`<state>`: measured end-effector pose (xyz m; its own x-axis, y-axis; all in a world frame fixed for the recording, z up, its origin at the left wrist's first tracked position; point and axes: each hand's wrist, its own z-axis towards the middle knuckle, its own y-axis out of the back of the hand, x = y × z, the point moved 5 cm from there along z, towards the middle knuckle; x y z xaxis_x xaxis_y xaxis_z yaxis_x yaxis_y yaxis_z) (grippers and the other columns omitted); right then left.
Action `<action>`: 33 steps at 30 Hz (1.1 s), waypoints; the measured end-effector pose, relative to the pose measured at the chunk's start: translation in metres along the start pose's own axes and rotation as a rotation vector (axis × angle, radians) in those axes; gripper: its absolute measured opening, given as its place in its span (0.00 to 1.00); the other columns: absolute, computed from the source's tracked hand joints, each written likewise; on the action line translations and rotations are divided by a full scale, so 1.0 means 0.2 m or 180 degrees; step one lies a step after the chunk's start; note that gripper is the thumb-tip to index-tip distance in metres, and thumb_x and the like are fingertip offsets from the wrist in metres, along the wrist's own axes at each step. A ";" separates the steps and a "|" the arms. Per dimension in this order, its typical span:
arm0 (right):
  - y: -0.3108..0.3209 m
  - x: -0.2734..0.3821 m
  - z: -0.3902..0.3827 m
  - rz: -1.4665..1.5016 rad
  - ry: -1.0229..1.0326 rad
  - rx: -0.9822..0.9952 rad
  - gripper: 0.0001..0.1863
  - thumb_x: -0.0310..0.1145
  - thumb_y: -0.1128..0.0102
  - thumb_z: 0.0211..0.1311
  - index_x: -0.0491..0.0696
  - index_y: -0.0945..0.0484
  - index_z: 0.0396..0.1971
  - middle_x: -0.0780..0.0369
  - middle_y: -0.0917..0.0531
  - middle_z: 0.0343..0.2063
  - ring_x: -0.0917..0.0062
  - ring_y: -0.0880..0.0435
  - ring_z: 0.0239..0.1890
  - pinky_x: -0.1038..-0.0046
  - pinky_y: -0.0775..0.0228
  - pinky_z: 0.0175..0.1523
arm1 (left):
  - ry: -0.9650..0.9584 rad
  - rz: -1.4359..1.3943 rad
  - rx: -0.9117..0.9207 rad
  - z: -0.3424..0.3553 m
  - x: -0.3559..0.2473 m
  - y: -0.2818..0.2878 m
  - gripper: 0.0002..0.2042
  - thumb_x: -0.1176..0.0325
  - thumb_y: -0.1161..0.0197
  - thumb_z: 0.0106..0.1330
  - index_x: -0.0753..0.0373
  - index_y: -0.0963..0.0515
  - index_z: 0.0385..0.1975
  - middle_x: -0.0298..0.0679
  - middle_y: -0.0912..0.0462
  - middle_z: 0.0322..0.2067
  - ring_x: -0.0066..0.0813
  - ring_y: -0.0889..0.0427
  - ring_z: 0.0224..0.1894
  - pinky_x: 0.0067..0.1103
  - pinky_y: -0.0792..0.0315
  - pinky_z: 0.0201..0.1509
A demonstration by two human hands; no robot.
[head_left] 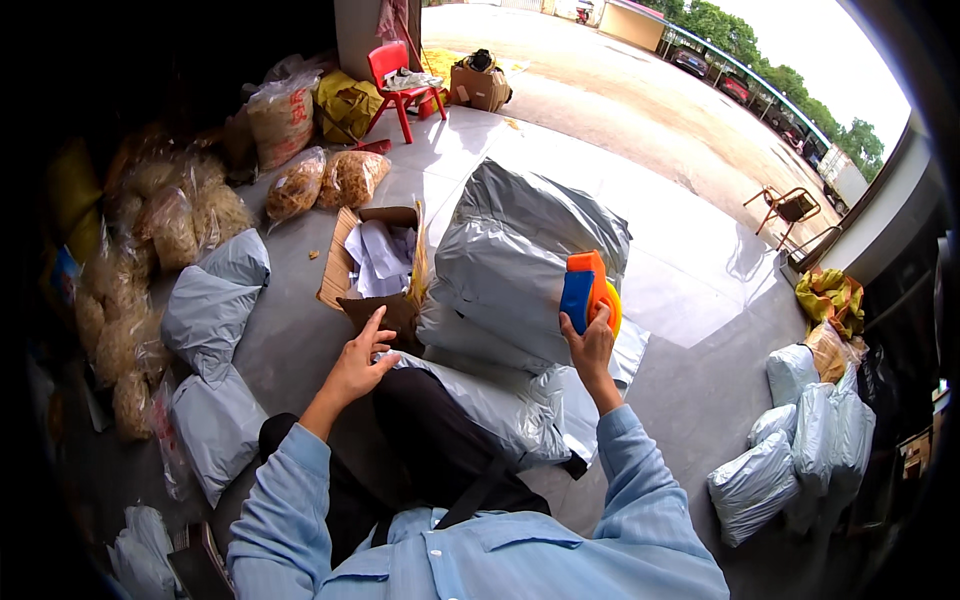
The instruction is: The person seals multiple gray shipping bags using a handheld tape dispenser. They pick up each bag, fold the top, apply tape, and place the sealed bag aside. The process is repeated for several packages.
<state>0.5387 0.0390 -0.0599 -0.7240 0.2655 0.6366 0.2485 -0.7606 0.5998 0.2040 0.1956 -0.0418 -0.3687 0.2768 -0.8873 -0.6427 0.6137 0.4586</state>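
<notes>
My right hand (592, 345) grips a tape dispenser (580, 292), blue and orange with a yellow roll, over the right side of a big grey plastic mailing bag (505, 250). Fingers apart and holding nothing, my left hand (358, 368) hovers by the near edge of an open cardboard box (338, 258). White papers (381, 255) lie in that box. Close to my knees, another silvery-grey mailing bag (490, 400) rests in front of the big one, its surface creased.
On the left lie grey mailing bags (215, 310) and clear bags of yellowish stuff (190, 215). Packed grey parcels (755, 485) are heaped at right. A red chair (395, 85) and a carton (480, 88) stand near the doorway; a metal-framed chair (795, 207) is far right.
</notes>
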 end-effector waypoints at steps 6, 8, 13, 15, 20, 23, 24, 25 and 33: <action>0.04 0.25 -0.16 0.0682 0.0268 0.0250 0.31 0.35 0.33 0.46 0.37 0.39 0.44 0.50 0.21 0.28 0.64 0.19 0.31 0.71 0.29 0.37 | -0.0095 -0.1081 0.0534 -0.02 -0.17 -0.17 0.27 0.71 0.42 0.60 0.64 0.43 0.59 0.43 0.25 0.47 0.28 0.24 0.45 0.22 0.31 0.50; 0.05 0.40 -0.22 0.1064 0.0294 0.0621 0.31 0.29 0.31 0.44 0.37 0.40 0.45 0.53 0.19 0.29 0.72 0.18 0.32 0.75 0.29 0.38 | 0.0022 -0.1640 0.0825 -0.05 -0.24 -0.25 0.22 0.69 0.43 0.62 0.66 0.37 0.56 0.41 0.25 0.46 0.25 0.26 0.47 0.21 0.32 0.52; 0.01 0.76 -0.38 0.1716 0.1245 0.1408 0.35 0.32 0.29 0.42 0.41 0.41 0.47 0.53 0.20 0.34 0.66 0.18 0.35 0.72 0.29 0.40 | 0.0480 -0.3485 0.0927 -0.18 -0.29 -0.37 0.17 0.62 0.43 0.63 0.63 0.30 0.48 0.36 0.24 0.44 0.24 0.27 0.49 0.23 0.35 0.56; 0.02 0.88 -0.41 0.1437 0.1951 0.1207 0.38 0.36 0.28 0.41 0.40 0.41 0.50 0.50 0.23 0.41 0.61 0.20 0.40 0.69 0.29 0.43 | 0.0395 -0.3961 0.0845 -0.23 -0.33 -0.34 0.16 0.63 0.43 0.62 0.60 0.30 0.48 0.35 0.25 0.45 0.26 0.27 0.50 0.26 0.35 0.57; -0.06 0.93 -0.52 0.1212 0.2432 0.1658 0.40 0.44 0.33 0.44 0.37 0.39 0.53 0.47 0.32 0.53 0.59 0.28 0.52 0.67 0.36 0.56 | 0.0657 -0.4151 0.0422 -0.39 -0.20 -0.26 0.19 0.67 0.41 0.60 0.60 0.32 0.51 0.35 0.26 0.46 0.27 0.28 0.51 0.28 0.37 0.59; -0.10 0.96 -0.58 0.1291 0.2346 0.2045 0.45 0.41 0.30 0.41 0.40 0.43 0.58 0.49 0.32 0.53 0.59 0.30 0.55 0.64 0.38 0.57 | 0.0625 -0.4067 0.0271 -0.46 -0.13 -0.22 0.19 0.67 0.40 0.60 0.60 0.33 0.51 0.35 0.26 0.47 0.28 0.28 0.52 0.29 0.38 0.60; -0.08 0.98 -0.58 0.1195 0.2445 0.2070 0.45 0.40 0.30 0.41 0.40 0.43 0.58 0.49 0.33 0.54 0.59 0.33 0.57 0.63 0.39 0.58 | 0.0598 -0.4040 0.0211 -0.49 -0.10 -0.21 0.20 0.66 0.40 0.60 0.60 0.33 0.52 0.35 0.26 0.48 0.29 0.29 0.53 0.29 0.38 0.60; -0.04 1.00 -0.55 0.1100 0.2543 0.2088 0.45 0.40 0.30 0.41 0.41 0.44 0.58 0.49 0.35 0.56 0.59 0.36 0.59 0.63 0.41 0.59 | 0.0569 -0.4237 0.0096 -0.51 -0.09 -0.19 0.21 0.65 0.40 0.59 0.60 0.34 0.52 0.35 0.27 0.48 0.29 0.29 0.53 0.30 0.38 0.60; -0.04 0.21 -0.27 -0.0277 0.0875 0.0481 0.49 0.30 0.33 0.44 0.50 0.55 0.64 0.47 0.60 0.64 0.52 0.62 0.67 0.57 0.60 0.65 | -0.0022 -0.4244 -0.1274 -0.66 0.11 0.26 0.30 0.61 0.35 0.54 0.61 0.37 0.57 0.38 0.31 0.55 0.36 0.35 0.58 0.36 0.43 0.63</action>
<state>0.4710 0.0240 -0.0631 -0.8883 0.1402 0.4373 0.2557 -0.6400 0.7246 0.0725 0.1359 -0.0314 0.6698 -0.3387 -0.6608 -0.6495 0.1641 -0.7424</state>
